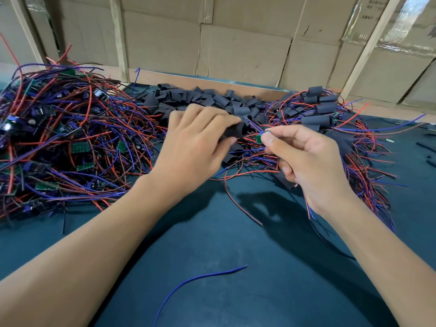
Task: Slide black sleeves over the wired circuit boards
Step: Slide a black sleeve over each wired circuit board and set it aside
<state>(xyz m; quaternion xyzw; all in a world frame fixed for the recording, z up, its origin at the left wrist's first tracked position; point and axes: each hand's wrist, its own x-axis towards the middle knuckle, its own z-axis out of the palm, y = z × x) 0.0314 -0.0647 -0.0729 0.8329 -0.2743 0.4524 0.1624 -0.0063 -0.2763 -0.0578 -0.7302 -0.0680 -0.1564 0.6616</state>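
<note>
My left hand grips a black sleeve between thumb and fingers above the table's middle. Just to its right, my right hand pinches a small green circuit board with red and blue wires trailing down past the palm. Board and sleeve mouth are a short gap apart. A heap of loose black sleeves lies behind the hands. A big tangle of bare wired boards fills the left. Sleeved boards are piled at the right.
The table has a dark green mat. A loose blue wire lies near the front. A wooden rail and cardboard boxes close off the back. A few black scraps lie at far right.
</note>
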